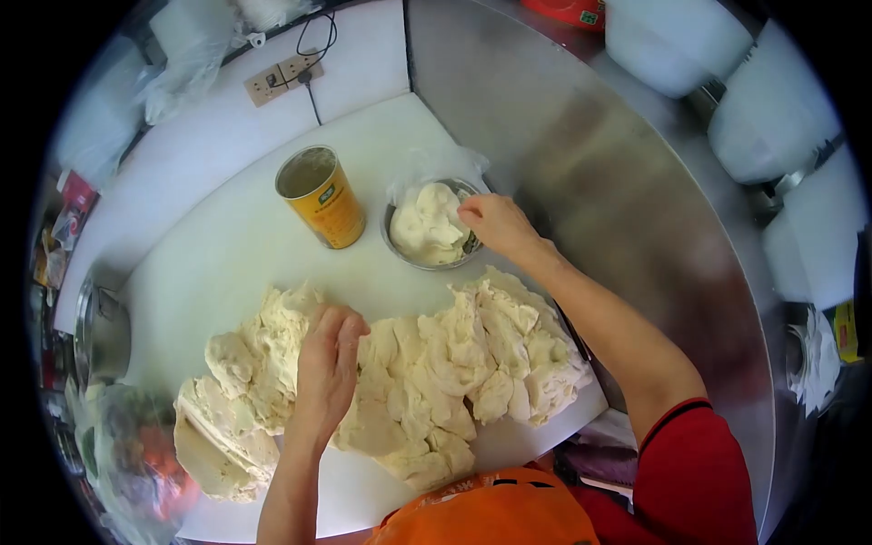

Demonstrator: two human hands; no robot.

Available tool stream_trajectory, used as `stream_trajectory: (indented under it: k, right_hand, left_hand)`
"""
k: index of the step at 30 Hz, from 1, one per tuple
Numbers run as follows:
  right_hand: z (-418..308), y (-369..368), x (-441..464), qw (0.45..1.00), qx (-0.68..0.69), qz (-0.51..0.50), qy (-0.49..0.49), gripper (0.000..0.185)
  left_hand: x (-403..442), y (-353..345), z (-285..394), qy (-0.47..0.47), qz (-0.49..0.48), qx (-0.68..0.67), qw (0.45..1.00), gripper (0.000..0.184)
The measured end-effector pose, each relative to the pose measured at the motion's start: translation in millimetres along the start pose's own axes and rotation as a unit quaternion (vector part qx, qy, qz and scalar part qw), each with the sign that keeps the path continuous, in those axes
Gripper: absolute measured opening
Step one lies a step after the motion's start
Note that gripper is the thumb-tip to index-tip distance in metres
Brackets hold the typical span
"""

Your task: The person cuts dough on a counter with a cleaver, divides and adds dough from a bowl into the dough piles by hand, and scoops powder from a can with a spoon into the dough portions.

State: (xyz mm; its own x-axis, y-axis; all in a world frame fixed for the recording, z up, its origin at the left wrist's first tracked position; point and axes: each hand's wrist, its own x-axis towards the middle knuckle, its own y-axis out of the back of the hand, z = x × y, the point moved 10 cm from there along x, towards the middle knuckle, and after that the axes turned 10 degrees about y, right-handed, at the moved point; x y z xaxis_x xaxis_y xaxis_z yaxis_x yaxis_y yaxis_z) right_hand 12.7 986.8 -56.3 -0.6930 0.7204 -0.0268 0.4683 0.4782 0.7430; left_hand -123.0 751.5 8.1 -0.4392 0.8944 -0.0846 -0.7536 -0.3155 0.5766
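Note:
A large, lumpy mass of pale dough [436,363] spreads across the white work surface [227,236]. My left hand [331,350] is over the left half of the dough, its fingers curled together; what they hold, if anything, is hidden. At the right edge of a metal bowl [391,238], my right hand [495,221] has its fingers pinched beside a soft white mass [429,225]; I cannot make out anything between them. Clear plastic [436,166] sticks up behind the bowl. To its left stands an open yellow tin [334,213].
A metal pot [104,336] and a plastic bag with red and green contents [136,445] are at the left. Large white tubs [672,41] line the upper right beyond a steel panel [581,136]. A socket with cables [283,79] is on the back wall.

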Motion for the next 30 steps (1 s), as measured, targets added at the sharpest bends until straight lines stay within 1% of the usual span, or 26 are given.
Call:
stream_trajectory:
  k: [1, 2, 3, 6, 7, 9, 10, 11, 13, 16, 19, 22, 25, 27, 30]
  right_hand:
    - [9, -7, 4, 1.000, -0.004, -0.026, -0.015, 0.033]
    - [12, -16, 9, 0.998, -0.041, -0.053, -0.007, 0.037]
    - [11, -29, 14, 0.994, -0.077, -0.079, 0.002, 0.041]
    - [1, -58, 21, 0.980, -0.149, -0.134, 0.006, 0.057]
    - [-2, -64, 22, 0.975, -0.168, -0.147, 0.003, 0.064]
    - [9, -76, 31, 0.975, -0.198, -0.100, 0.000, 0.073]
    - [16, -78, 34, 0.974, -0.213, -0.076, -0.002, 0.078]
    - [27, -81, 39, 0.972, -0.217, -0.091, -0.002, 0.079]
    - [26, -64, 43, 0.966, -0.226, -0.123, 0.001, 0.080]
    - [24, -49, 43, 0.952, -0.281, -0.121, 0.002, 0.074]
    - [40, -69, 44, 0.942, -0.274, -0.194, -0.018, 0.077]
    - [39, -76, 45, 0.945, -0.283, -0.162, 0.016, 0.084]
    - [43, -74, 43, 0.985, -0.146, -0.079, -0.048, 0.090]
    - [51, -76, 46, 0.988, -0.111, -0.068, -0.088, 0.097]
    - [65, -81, 53, 0.991, -0.043, -0.052, -0.112, 0.107]
  left_hand:
    - [12, -10, 5, -0.005, -0.013, 0.026, 1.000, 0.011]
    - [23, -20, 9, -0.010, -0.026, 0.052, 0.998, 0.012]
    - [32, -32, 13, -0.053, -0.043, 0.069, 0.995, 0.017]
    - [59, -67, 19, -0.100, -0.064, 0.164, 0.979, 0.030]
    - [68, -75, 18, -0.119, -0.064, 0.177, 0.975, 0.035]
    - [86, -92, 15, -0.156, -0.064, 0.198, 0.966, 0.045]
    - [94, -97, 12, -0.163, -0.058, 0.210, 0.962, 0.046]
    - [102, -101, 9, -0.171, -0.051, 0.223, 0.958, 0.048]
    - [113, -107, 2, -0.175, -0.046, 0.258, 0.949, 0.051]
    - [121, -119, -12, -0.169, -0.057, 0.303, 0.936, 0.055]
    - [121, -128, -18, -0.185, -0.064, 0.318, 0.928, 0.058]
    - [119, -129, -13, -0.202, -0.053, 0.331, 0.920, 0.060]
    - [119, -129, -6, -0.203, -0.046, 0.321, 0.924, 0.062]
    - [121, -124, 1, -0.207, -0.031, 0.291, 0.934, 0.064]
    - [133, -123, 8, -0.153, -0.056, 0.305, 0.938, 0.065]
